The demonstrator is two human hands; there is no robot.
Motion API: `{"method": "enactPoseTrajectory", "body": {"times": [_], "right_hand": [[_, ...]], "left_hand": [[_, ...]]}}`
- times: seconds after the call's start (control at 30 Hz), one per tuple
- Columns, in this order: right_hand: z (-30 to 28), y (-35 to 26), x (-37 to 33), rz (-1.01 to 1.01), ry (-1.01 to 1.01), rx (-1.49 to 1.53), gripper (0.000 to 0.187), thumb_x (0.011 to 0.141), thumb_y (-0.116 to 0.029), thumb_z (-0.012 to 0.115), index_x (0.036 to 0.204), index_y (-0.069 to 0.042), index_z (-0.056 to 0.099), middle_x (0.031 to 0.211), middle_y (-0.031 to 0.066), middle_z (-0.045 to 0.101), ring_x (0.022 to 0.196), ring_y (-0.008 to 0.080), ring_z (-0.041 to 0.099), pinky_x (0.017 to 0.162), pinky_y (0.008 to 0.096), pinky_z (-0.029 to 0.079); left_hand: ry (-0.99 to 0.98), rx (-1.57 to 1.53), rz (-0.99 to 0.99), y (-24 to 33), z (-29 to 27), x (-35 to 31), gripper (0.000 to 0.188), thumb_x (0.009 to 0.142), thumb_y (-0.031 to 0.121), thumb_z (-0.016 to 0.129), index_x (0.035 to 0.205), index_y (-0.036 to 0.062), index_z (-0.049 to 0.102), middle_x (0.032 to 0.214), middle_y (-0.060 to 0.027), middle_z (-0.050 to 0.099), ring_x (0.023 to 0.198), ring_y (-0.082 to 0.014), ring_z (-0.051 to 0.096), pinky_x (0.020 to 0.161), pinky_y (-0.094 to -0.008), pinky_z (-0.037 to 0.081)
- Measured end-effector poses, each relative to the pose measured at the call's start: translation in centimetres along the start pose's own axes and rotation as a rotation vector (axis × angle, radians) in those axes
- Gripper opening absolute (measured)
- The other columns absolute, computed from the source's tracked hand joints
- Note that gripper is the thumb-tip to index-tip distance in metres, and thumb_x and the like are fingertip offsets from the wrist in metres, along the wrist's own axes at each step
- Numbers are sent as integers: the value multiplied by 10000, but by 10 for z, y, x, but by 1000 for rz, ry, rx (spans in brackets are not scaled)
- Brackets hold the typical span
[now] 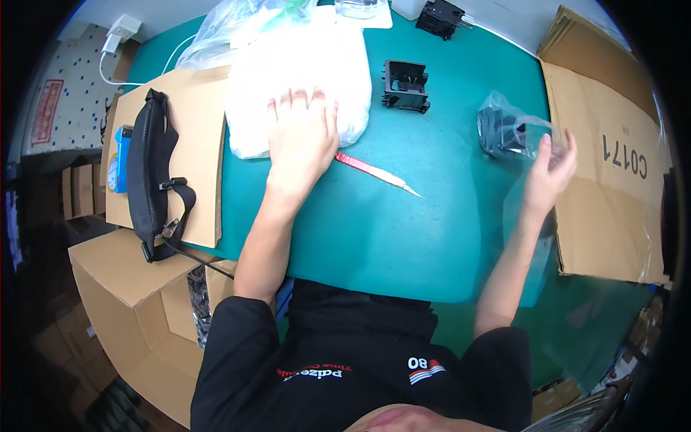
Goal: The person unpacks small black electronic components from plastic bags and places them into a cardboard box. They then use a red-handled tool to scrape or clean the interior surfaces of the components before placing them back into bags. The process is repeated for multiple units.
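My left hand (302, 140) lies flat with fingers spread on a bulky white plastic bag (324, 65), its surface washed out by glare. From beside that hand, a thin red-and-white pointed strip (374, 171) sticks out across the green table. At the right, my right hand (553, 173) has thumb and fingers apart beside the loose edge of a clear plastic bag (533, 126). Inside this bag is a black part (502, 135), whose shape is partly hidden by the film. An open black plastic housing (407, 86) sits on the table between the two bags.
Another black part (440, 19) lies at the far edge. A large cardboard box (604, 173) borders the right side. On the left, a black waist pouch (151, 165) rests on cardboard (201, 144), next to a blue item (122, 155). An open carton (122, 288) stands below.
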State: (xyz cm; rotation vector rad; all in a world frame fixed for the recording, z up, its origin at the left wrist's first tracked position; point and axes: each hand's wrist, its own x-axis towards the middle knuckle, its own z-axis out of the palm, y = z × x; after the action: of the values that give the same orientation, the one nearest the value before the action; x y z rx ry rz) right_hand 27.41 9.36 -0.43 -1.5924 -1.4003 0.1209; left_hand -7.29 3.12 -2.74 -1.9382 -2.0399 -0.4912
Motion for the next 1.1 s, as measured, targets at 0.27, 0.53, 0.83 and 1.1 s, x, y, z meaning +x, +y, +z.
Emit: {"method": "enactPoseTrajectory", "body": {"times": [0.27, 0.53, 0.83, 1.1], "right_hand": [[1, -45, -39, -501, 142, 239, 372, 842, -13, 672, 1204, 26, 594, 1119, 132, 534, 1024, 270, 541, 927, 382, 467], [21, -76, -85, -478, -439, 479, 653, 711, -138, 859, 1287, 14, 592, 1163, 179, 603, 1090, 339, 595, 930, 425, 507], [17, -64, -82, 37, -1114, 549, 292, 835, -135, 818, 1083, -24, 712, 781, 69, 691, 685, 117, 647, 624, 297, 524], [19, -70, -70, 455, -617, 782, 217, 1022, -198, 649, 911, -12, 652, 628, -48, 542, 455, 4, 424, 418, 208, 320]], "left_hand": [[-22, -184, -109, 3, -18, 8, 182, 968, 93, 602, 1106, 0, 677, 1074, -183, 704, 1000, -352, 681, 865, -463, 528], [-136, -941, 11, 25, -43, 5, 140, 905, 15, 662, 1044, 32, 673, 846, -92, 700, 607, -175, 634, 560, -317, 490], [-665, -1655, -280, 51, -47, -6, 209, 927, 73, 727, 1110, -1, 661, 933, -29, 690, 655, 3, 569, 574, -163, 449], [-709, -1606, -338, 41, -40, 1, 235, 941, 152, 724, 1134, 23, 687, 987, -41, 709, 834, -66, 631, 731, -227, 504]]}}
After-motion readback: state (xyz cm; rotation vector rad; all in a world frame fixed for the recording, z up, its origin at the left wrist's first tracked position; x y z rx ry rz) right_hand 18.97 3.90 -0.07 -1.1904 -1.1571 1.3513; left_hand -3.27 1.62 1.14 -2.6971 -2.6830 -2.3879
